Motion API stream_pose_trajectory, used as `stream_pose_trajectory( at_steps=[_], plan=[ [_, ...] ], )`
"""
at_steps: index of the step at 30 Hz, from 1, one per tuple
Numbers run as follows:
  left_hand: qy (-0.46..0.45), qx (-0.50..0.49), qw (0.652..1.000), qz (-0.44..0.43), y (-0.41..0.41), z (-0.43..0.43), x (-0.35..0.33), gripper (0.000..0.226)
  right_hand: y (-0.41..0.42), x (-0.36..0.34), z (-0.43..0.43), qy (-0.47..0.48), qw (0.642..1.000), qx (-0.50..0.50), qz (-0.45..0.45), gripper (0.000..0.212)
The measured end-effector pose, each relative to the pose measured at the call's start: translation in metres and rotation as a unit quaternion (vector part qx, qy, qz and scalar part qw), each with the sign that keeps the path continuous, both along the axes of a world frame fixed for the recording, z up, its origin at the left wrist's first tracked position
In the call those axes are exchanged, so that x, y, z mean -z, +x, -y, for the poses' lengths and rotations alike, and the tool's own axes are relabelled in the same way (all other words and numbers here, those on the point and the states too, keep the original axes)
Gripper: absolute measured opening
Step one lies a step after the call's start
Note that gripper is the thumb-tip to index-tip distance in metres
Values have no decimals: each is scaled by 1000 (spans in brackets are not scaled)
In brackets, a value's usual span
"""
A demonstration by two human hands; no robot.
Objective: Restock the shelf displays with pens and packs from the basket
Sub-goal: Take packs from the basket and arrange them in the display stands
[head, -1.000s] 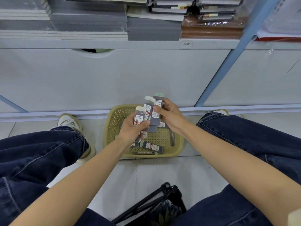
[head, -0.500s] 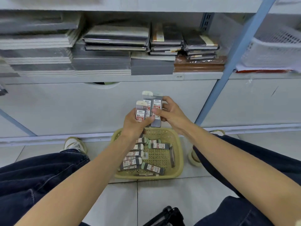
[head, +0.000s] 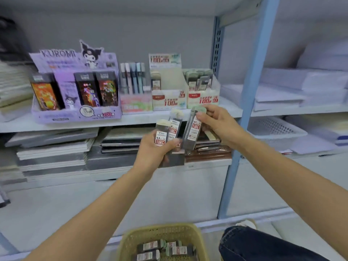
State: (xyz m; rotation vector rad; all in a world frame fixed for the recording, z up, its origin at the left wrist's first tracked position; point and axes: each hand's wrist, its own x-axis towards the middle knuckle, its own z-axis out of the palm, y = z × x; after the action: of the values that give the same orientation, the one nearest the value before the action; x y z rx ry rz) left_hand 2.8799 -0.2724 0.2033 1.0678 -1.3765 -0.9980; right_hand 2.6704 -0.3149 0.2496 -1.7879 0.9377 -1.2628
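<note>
stationery shop | shelf (head: pixel 131 120) of priced lead-pack displays (head: pixel 168 99) | stacked notebooks (head: pixel 52 149)

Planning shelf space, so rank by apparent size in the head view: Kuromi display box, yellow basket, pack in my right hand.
1. Kuromi display box, largest.
2. Yellow basket next, though cropped by the frame and nearer the camera.
3. Pack in the right hand, smallest.

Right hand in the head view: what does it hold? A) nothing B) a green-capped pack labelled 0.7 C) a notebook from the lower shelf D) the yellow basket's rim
B: the right hand pinches the green-capped pack near its top, its label reading 0.7, while the left hand grips the cream-capped packs labelled 0.5.
</note>
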Motion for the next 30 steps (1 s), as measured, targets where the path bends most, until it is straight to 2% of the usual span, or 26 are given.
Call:
stream_pose_trajectory(
  at_steps=[2, 5, 11, 15, 23, 30],
  plan=[
    [-12, 11, 999, -30, -1, 10, -23, 24, -11, -33, 11, -44, 998, 31, 26, 14],
    [-28, 15, 999, -31, -1, 26, -49, 26, -28, -75, 33, -93, 989, 99, 53, 13],
    [-29, 21, 999, -27, -6, 57, -74, 24, -44, -114, 81, -134, 973, 188, 8, 19],
    [-29, 29, 998, -43, -10, 71, -80, 25, -39, -121, 105, -153, 967, 204, -6, 22],
    [-26, 31, 998, -47, -12, 83, -80, 27, -30, -106, 127, -176, 955, 214, -105, 20],
    [-15, 33, 998, -53, -10, 83, -76, 27, -29, -91, 131, -123, 960, 195, -162, 18]
  ],
)
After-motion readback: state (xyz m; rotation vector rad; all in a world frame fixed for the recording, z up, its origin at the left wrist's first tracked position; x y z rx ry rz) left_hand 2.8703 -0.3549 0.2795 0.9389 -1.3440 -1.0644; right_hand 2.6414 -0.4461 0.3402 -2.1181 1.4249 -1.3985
